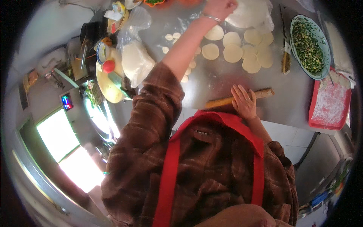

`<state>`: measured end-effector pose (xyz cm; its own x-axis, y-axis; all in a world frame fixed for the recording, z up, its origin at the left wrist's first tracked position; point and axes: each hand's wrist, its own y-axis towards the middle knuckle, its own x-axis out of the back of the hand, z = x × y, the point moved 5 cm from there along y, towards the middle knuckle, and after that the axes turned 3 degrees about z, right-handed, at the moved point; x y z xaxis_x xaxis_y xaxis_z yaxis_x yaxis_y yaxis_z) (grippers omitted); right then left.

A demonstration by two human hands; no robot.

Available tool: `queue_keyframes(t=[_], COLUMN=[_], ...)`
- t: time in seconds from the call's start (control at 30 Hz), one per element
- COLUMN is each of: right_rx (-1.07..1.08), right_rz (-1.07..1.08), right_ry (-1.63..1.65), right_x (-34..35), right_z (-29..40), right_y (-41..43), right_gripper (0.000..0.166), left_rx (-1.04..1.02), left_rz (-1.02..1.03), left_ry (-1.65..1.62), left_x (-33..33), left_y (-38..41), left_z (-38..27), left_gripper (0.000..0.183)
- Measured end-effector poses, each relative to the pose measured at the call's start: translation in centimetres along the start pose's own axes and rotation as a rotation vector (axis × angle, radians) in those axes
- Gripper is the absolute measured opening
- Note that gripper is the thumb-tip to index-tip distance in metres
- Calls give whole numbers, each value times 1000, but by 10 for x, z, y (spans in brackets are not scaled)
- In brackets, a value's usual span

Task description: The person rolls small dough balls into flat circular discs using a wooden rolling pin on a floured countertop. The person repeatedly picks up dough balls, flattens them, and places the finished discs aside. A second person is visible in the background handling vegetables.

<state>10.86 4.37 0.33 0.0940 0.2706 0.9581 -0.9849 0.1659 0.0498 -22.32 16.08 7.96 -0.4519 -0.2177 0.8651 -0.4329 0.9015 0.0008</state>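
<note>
My left hand [220,8] reaches far across the steel table, at the edge of a clear plastic bag with pale contents [249,12]. Its fingers look curled, and whatever they may hold is hidden. My right hand [244,103] lies over a wooden rolling pin [263,93] near the front edge, fingers stretched across it. Round flat dough wrappers [210,51] are spread past the pin, some overlapping in a cluster [251,63] on the right. Small dough pieces [192,64] sit beside and partly behind my left forearm.
On the right stand a bowl of chopped green filling [309,45], a brush [286,62] and a red tray with white flour [330,105]. Bagged dough [136,61] lies left, beside a cutting board [112,90] with a tomato [108,66] and small bowl [102,52].
</note>
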Motion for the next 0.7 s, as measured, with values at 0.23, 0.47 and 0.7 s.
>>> queue_keyframes(t=[0.23,0.47,0.7], right_rx=[-12,-25,-20], right_rz=[-45,13,-58], right_ry=[2,-24,12], right_x=[-3,-5,3], right_z=[2,3,6], right_y=[-1,-1,2], right_gripper=[50,46,41], left_rx=[397,248,175], left_rz=[53,-41,-43], left_ry=[-255,-170,225], left_x=[35,15,-34], left_y=[-155,-196,-204], left_z=[86,95,101], left_gripper=[19,23,28])
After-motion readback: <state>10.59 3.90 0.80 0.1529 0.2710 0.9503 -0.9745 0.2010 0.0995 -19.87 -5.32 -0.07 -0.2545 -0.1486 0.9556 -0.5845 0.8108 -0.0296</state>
